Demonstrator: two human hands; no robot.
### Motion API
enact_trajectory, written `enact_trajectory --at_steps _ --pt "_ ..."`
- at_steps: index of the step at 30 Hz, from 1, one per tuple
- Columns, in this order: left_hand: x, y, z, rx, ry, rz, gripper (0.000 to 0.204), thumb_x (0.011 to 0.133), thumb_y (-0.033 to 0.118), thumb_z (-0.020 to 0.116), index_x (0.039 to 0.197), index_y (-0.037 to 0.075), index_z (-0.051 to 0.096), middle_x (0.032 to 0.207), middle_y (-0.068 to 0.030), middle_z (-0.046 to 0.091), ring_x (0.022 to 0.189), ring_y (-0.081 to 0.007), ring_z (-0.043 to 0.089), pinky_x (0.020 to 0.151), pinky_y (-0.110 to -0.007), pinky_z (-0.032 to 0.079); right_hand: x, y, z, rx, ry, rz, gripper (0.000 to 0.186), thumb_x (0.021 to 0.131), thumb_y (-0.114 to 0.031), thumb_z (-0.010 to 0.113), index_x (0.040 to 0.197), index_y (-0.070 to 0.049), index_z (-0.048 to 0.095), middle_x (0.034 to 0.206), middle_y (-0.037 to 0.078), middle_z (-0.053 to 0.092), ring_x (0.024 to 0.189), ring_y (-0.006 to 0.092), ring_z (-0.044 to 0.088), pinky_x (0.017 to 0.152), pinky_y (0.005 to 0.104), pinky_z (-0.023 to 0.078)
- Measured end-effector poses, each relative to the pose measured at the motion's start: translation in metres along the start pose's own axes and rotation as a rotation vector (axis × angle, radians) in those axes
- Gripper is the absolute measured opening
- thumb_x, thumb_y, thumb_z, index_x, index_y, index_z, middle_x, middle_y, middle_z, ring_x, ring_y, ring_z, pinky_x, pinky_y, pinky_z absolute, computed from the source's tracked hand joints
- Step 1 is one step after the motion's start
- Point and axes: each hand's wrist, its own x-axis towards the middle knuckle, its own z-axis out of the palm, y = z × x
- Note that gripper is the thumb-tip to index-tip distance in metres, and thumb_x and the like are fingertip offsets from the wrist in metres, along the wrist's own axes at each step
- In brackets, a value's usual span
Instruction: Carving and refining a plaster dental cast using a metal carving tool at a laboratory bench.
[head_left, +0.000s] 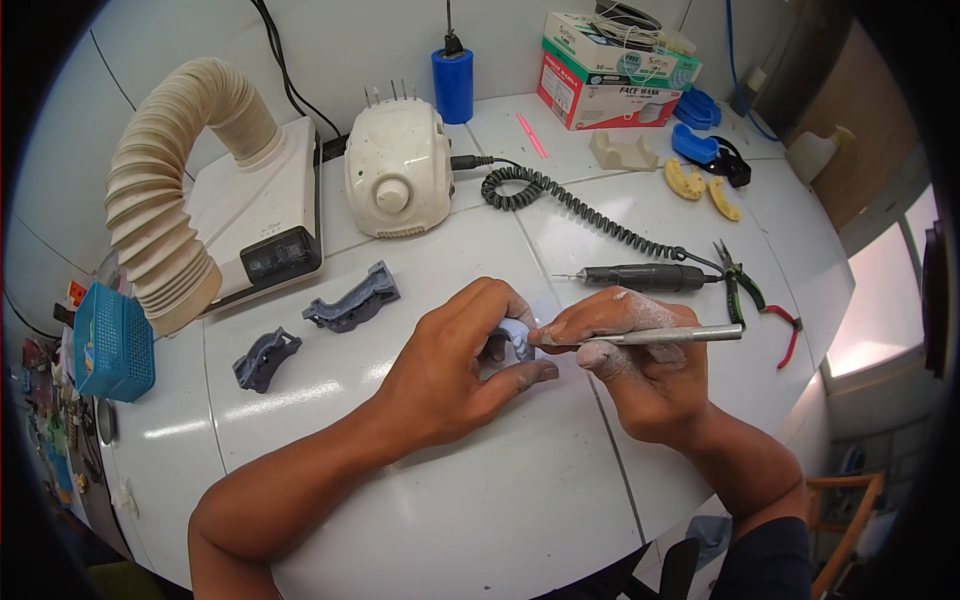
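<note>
Over the middle of the white table, my left hand [455,355] is closed round a small pale blue dental cast [517,338], which its fingers partly cover. My right hand [640,365], dusted with white powder, grips a slim silver metal carving tool [690,335] like a pen. The tool's tip end points at the cast, but the fingers hide whether it touches. Left of my hands lie two dark grey dental impression pieces, a longer one [352,298] and a shorter one [266,358]. Beyond my right hand rests a black micromotor handpiece [642,277].
A ribbed suction hose [150,190] arches from a white dust collector at the left, near a blue basket [115,345]. The cream control unit [398,170] joins the handpiece by a coiled cord [590,215]. Pliers [737,280], yellow casts [684,180] and mask boxes [610,95] lie right.
</note>
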Motion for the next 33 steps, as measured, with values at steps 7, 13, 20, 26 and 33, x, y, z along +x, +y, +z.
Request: enact_trajectory --at_steps 7,13,20,26,33 --pt "-0.0006 0.0005 0.0002 -0.008 0.001 -0.008 0.043 0.084 0.018 0.089 0.11 0.003 0.058 0.102 -0.0112 0.061 0.079 -0.024 0.063 0.065 -0.035 0.053 0.0015 -0.002 -0.0018 -0.044 -0.015 -0.014 0.012 0.098 -0.006 0.073 0.106 0.003 0.075 0.095 0.014 0.075 0.084 0.0149 0.068 0.073 0.0293 0.053" --pt "-0.0004 0.0006 0.0005 0.012 -0.009 -0.014 0.043 0.084 0.018 0.089 0.11 0.003 0.058 0.102 -0.0108 0.061 0.078 -0.0239 0.062 0.063 -0.035 0.052 0.0008 -0.0019 -0.0011 -0.011 -0.01 0.003 0.012 0.098 -0.006 0.073 0.106 0.003 0.075 0.095 0.014 0.075 0.083 0.0144 0.068 0.073 0.0288 0.053" --pt "-0.0002 -0.0015 0.0016 0.002 -0.002 0.006 0.043 0.085 0.019 0.088 0.111 0.003 0.058 0.102 -0.0108 0.061 0.078 -0.0236 0.062 0.061 -0.035 0.052 -0.0005 -0.0008 0.0005 -0.004 0.015 -0.002 0.013 0.099 -0.006 0.072 0.107 0.003 0.075 0.094 0.013 0.075 0.082 0.0132 0.066 0.072 0.0285 0.052" --pt "0.0004 -0.0025 0.0026 0.001 0.042 0.047 0.041 0.081 0.009 0.088 0.109 0.003 0.059 0.092 -0.0071 0.062 0.072 -0.0134 0.063 0.063 -0.028 0.05 -0.0005 0.0007 -0.0004 0.029 0.02 0.016 0.013 0.1 -0.007 0.072 0.107 0.003 0.075 0.094 0.014 0.075 0.082 0.013 0.066 0.071 0.0286 0.052" --pt "0.0003 -0.0041 0.0031 -0.016 0.059 0.046 0.041 0.084 0.01 0.088 0.109 0.005 0.057 0.09 -0.0051 0.063 0.071 -0.0115 0.062 0.062 -0.027 0.048 -0.0037 -0.002 0.0021 0.098 0.055 -0.014 0.017 0.103 -0.005 0.068 0.115 0.007 0.071 0.106 0.017 0.074 0.096 0.0176 0.07 0.084 0.0313 0.057"
